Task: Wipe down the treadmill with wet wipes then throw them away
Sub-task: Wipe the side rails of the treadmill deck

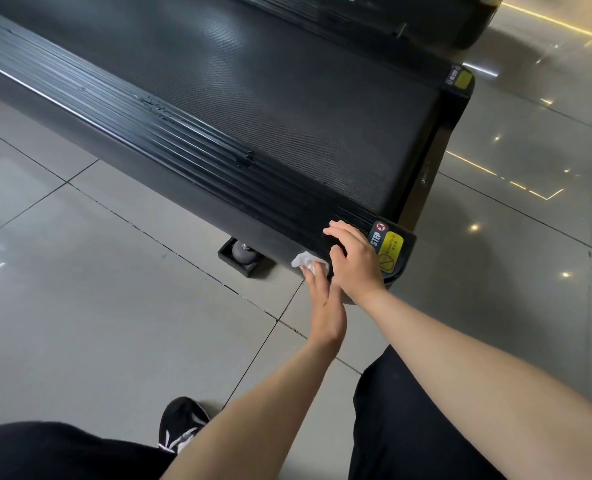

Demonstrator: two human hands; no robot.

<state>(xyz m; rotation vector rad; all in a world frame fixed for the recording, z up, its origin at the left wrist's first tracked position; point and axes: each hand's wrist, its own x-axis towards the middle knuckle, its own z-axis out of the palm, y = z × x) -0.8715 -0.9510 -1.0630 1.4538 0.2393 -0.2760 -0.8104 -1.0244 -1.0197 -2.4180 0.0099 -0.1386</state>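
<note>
A crumpled white wet wipe is pressed by the straight fingers of the left hand against the black ribbed treadmill side rail, which runs away far-left. The right hand is rested alongside, relaxed, holding nothing.

The floor is big, shiny grey tiles with dark lines between them. Small lights shine back from it on the right side. A long black treadmill stands on the floor and runs from the top left down to the middle. Under its near edge, a round grey foot sits in a square black cup on the tiles. A black shoe with white marks stands near the bottom edge.
</note>
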